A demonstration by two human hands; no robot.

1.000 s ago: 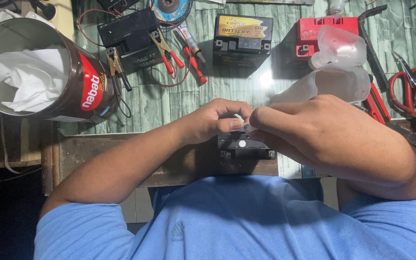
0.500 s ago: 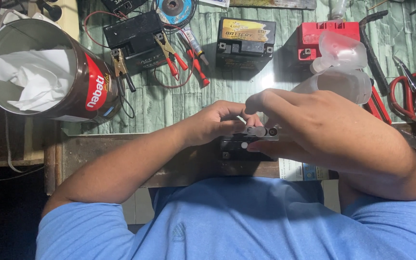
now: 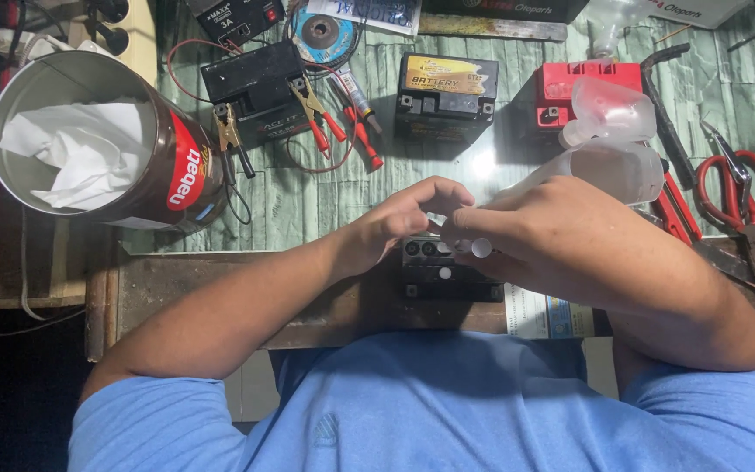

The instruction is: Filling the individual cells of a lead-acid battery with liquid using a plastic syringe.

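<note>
A small black battery point(image 3: 443, 273) sits at the near edge of the bench, right in front of me, with round holes along its top. My right hand point(image 3: 561, 240) reaches over it from the right and pinches a small white cap piece point(image 3: 475, 247) at its fingertips, just above the battery's top. My left hand point(image 3: 399, 218) comes in from the left with fingers arched. Its thumb and fingertips meet the right fingertips at the same small piece. Both palms hide most of the piece.
A large tin can point(image 3: 168, 166) stuffed with white paper stands at the left. Behind are a black battery with clamps point(image 3: 255, 87), a yellow-labelled battery point(image 3: 443, 92), a red battery point(image 3: 574, 92), clear plastic bottles point(image 3: 613, 144), red-handled screwdrivers point(image 3: 356, 131) and red scissors point(image 3: 736, 188).
My fingertips have moved from a tight pinch above the battery down and to the right. The white caps now show at my right fingertips. The view has shifted slightly.
</note>
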